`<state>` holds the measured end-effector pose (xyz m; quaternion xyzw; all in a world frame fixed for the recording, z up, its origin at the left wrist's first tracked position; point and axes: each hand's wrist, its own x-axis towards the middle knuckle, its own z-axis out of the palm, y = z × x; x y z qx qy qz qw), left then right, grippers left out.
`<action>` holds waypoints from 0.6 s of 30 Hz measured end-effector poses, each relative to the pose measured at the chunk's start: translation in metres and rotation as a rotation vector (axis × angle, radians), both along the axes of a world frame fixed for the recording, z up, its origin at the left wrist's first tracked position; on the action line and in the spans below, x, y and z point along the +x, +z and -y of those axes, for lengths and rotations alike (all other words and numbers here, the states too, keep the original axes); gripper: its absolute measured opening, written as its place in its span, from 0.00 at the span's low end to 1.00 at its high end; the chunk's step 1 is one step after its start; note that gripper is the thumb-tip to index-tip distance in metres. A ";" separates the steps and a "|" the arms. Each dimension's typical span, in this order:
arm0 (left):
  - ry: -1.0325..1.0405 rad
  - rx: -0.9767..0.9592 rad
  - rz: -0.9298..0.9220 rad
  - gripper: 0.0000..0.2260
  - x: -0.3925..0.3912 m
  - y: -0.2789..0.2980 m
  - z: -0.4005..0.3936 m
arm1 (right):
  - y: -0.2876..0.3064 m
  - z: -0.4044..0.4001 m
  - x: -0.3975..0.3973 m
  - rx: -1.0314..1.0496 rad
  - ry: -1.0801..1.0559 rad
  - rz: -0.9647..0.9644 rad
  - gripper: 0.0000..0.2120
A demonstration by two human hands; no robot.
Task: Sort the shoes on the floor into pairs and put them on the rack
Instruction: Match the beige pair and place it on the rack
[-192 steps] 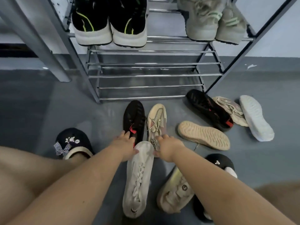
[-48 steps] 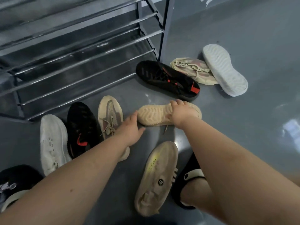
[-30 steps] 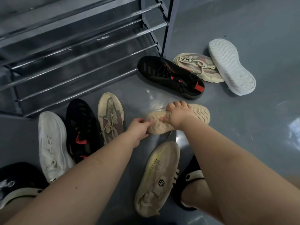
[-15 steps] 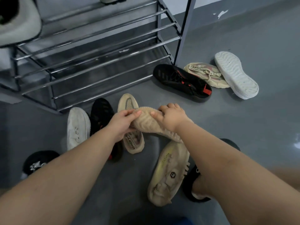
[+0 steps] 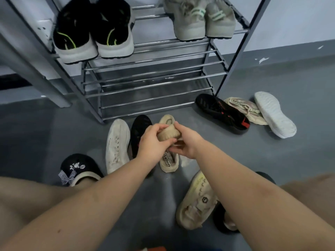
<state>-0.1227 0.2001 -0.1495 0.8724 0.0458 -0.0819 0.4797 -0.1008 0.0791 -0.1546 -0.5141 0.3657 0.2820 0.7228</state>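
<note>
Both my hands hold a beige knit shoe (image 5: 168, 133) sole-up above the floor, my left hand (image 5: 154, 142) on its left side and my right hand (image 5: 186, 142) under its right. Just below it lies another beige shoe (image 5: 169, 161) with lettering on its collar. To its left lie a black shoe (image 5: 138, 131) and a white shoe (image 5: 117, 144), side by side in front of the metal rack (image 5: 150, 86). At the right lie a black-and-red shoe (image 5: 222, 111), a beige lettered shoe (image 5: 244, 110) and a white shoe (image 5: 274, 114) sole-up.
The rack's upper shelf carries a black-and-green pair (image 5: 94, 31) and a grey-green pair (image 5: 201, 17); its two lower shelves are bare rods. A cream shoe (image 5: 196, 201) lies near my right foot. I wear black slippers (image 5: 78, 168). A grey post (image 5: 32, 69) stands left.
I lifted the beige sole-up shoe from the floor with both hands and brought it leftward over the row of shoes. My view rose, showing the rack's upper shelf.
</note>
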 end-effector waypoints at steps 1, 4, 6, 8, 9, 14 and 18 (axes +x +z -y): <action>-0.001 -0.021 -0.003 0.20 -0.005 0.001 0.000 | 0.000 0.001 -0.003 0.016 -0.003 -0.003 0.20; 0.055 -0.204 -0.089 0.17 -0.009 -0.002 0.006 | 0.005 0.003 -0.011 0.047 -0.057 -0.001 0.17; 0.163 -0.389 -0.236 0.19 -0.006 -0.002 0.011 | 0.010 0.003 -0.015 0.042 -0.065 0.028 0.15; 0.262 -0.586 -0.472 0.25 -0.003 -0.001 0.012 | 0.015 0.002 -0.018 0.051 -0.066 0.048 0.14; 0.311 -0.687 -0.597 0.24 -0.003 -0.002 0.010 | 0.016 0.001 -0.019 0.063 -0.063 0.049 0.15; 0.358 -1.022 -0.813 0.19 -0.008 -0.012 -0.012 | 0.019 -0.001 -0.027 0.034 0.019 0.092 0.18; 0.304 -1.002 -0.795 0.11 -0.013 -0.011 -0.021 | 0.013 0.003 -0.033 -0.024 0.071 0.097 0.18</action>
